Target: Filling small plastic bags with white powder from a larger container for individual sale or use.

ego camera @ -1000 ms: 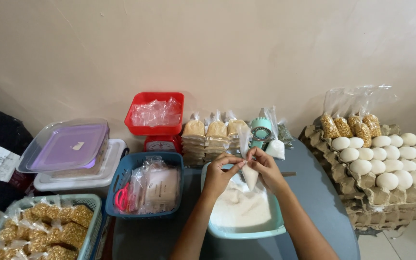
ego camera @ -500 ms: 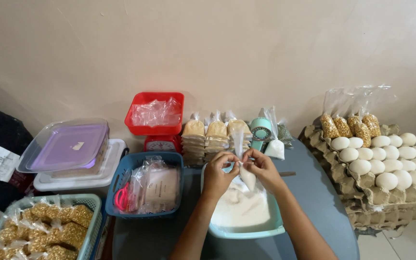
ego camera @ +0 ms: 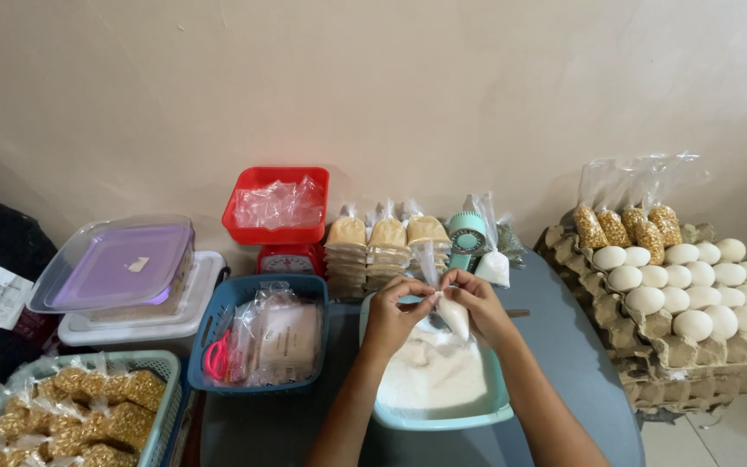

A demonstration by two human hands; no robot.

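While the small clear bag (ego camera: 448,310) of white grains hangs over the pale blue tub (ego camera: 494,406), both hands pinch its neck: the left hand (ego camera: 393,313) grips the twisted plastic from one side, the right hand (ego camera: 475,303) closes on it from the other, fingertips almost meeting. Just below the hands lies the white heap in the tub. Beyond the knuckles stand stacked tan packets (ego camera: 388,243); outside the left hand sits a dark blue basket (ego camera: 218,316), outside the right, egg trays (ego camera: 693,298)
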